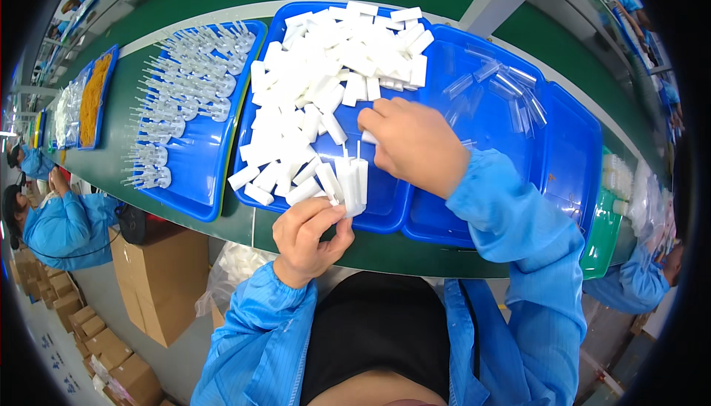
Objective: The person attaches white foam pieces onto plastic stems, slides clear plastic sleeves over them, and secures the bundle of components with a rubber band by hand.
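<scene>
Near the front rim of the blue tray [396, 217], my left hand [305, 239] pinches the base of a pronged white plastic piece [354, 210]. White blocks stand upright on it, and thin pins stick up above them. Just right of this, my right hand [418, 143] is closed, palm down, with the end of a white block [369, 138] showing under its fingers. Its fingertips are mostly hidden. A large heap of loose white blocks [318, 58] fills the tray's far and left parts.
To the left, a blue tray [196, 161] carries rows of clear pronged pieces [196, 72]. Clear tubes [511, 87] lie in the blue tray [474, 158] at right. A green tray [603, 239], a cardboard box [159, 280] and a co-worker in blue [67, 221] are farther out.
</scene>
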A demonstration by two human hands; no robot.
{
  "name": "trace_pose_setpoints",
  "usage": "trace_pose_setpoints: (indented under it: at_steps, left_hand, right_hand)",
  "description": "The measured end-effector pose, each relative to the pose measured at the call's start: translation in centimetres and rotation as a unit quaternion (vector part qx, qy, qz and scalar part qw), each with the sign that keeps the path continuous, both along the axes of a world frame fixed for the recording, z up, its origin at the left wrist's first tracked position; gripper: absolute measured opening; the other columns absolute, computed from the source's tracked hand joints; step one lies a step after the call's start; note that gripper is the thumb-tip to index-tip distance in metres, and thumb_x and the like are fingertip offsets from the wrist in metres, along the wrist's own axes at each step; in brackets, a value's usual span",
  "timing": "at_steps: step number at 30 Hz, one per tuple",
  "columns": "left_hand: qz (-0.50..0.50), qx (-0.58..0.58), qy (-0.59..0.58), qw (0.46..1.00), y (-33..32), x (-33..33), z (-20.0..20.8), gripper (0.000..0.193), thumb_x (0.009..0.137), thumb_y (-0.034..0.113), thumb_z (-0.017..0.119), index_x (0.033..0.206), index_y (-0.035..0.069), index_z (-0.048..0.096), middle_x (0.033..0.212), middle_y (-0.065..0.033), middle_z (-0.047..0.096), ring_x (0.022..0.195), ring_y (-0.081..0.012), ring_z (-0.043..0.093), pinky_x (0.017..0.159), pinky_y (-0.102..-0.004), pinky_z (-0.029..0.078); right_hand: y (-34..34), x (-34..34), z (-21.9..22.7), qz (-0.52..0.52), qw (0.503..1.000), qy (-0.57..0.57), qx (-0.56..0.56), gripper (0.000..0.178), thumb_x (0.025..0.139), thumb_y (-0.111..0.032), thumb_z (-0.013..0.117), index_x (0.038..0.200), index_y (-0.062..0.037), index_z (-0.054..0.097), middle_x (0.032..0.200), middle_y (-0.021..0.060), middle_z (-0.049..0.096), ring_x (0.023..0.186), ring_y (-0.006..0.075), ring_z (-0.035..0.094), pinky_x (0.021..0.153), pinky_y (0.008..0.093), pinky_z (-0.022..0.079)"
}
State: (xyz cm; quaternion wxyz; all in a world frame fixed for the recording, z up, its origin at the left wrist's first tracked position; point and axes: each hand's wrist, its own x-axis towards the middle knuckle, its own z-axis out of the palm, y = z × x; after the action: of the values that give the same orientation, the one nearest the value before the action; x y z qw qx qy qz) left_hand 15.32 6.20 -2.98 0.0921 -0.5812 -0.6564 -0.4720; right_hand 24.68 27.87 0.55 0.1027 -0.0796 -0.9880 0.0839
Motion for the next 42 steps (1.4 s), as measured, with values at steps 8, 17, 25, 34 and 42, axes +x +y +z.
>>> trace_pose_setpoints:
  at_steps: [8,17,25,34,42]
  left_hand:
    - [-0.101,-0.025,0.044,0.994,0.7,-0.9,1.5,0.042,0.064,-0.006,0.083,0.101,0.006,0.068,0.092,-0.0093,0.064,0.072,-0.024,0.067,0.059,-0.0314,0.054]
    - [-0.171,-0.063,0.124,0.975,1.8,-0.7,2.9,0.033,0.07,0.008,0.074,0.103,0.005,0.072,0.092,-0.005,0.064,0.074,-0.0172,0.067,0.059,-0.0267,0.054]
    - [-0.221,-0.104,0.178,0.953,2.3,-0.1,4.6,0.029,0.071,0.009,0.073,0.1,0.006,0.071,0.095,-0.0041,0.061,0.076,-0.0145,0.066,0.059,-0.0249,0.052]
    - [-0.218,-0.116,0.187,0.951,2.5,-0.4,4.7,0.03,0.072,0.009,0.074,0.102,0.006,0.07,0.093,-0.003,0.06,0.071,-0.0127,0.062,0.057,-0.025,0.049]
    - [-0.201,-0.123,0.168,0.957,2.2,-1.0,4.4,0.034,0.072,0.009,0.074,0.106,0.01,0.074,0.093,-0.0007,0.063,0.07,-0.0124,0.063,0.058,-0.0252,0.051]
  right_hand:
    - [-1.0,2.6,2.0,-0.121,0.756,0.091,-0.637,0.023,0.1,-0.007,0.055,0.122,-0.0011,0.059,0.116,0.0142,0.068,0.105,0.0224,0.068,0.091,0.033,0.053]
    - [-0.8,3.7,2.6,-0.089,0.857,0.163,-0.481,0.018,0.096,0.001,0.049,0.113,0.0005,0.055,0.11,0.015,0.069,0.107,0.024,0.069,0.09,0.0339,0.054]
    - [-2.3,3.8,1.9,-0.152,0.66,0.224,-0.7,0.022,0.091,0.006,0.054,0.113,0.0023,0.057,0.111,0.0139,0.069,0.105,0.0203,0.069,0.09,0.0318,0.055]
    - [-2.2,5.3,2.0,-0.113,0.808,0.12,-0.566,0.016,0.094,-0.005,0.062,0.11,-0.0012,0.065,0.105,0.0101,0.07,0.097,0.0138,0.066,0.087,0.0288,0.052]
    - [-1.4,6.0,1.0,-0.077,0.755,0.161,-0.631,0.014,0.094,-0.006,0.061,0.107,-0.0023,0.066,0.103,0.007,0.07,0.092,0.0144,0.064,0.086,0.0304,0.053]
